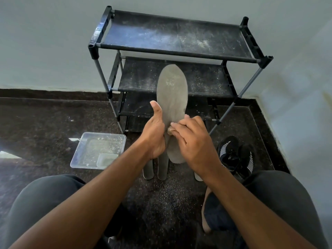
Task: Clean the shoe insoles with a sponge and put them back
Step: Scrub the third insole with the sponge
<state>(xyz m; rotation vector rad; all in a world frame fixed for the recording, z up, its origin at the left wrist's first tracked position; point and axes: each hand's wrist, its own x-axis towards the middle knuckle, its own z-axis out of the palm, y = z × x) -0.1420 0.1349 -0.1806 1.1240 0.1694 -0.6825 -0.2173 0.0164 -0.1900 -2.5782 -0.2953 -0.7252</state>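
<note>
A grey insole stands upright in the middle of the view, toe end up, with a pale dusty patch near its top. My left hand grips its left edge at mid-length, thumb pointing up along it. My right hand presses a small tan sponge against the insole's lower half; only a corner of the sponge shows under the fingers. Two more grey insoles lie on the floor just below my hands. A pair of black shoes with white stripes sits on the floor to the right.
A black three-shelf shoe rack, dusty and bare, stands against the wall behind the insole. A clear plastic tray holding a smaller container lies on the dark floor at the left. My knees fill the bottom corners; another dark shoe lies by my right leg.
</note>
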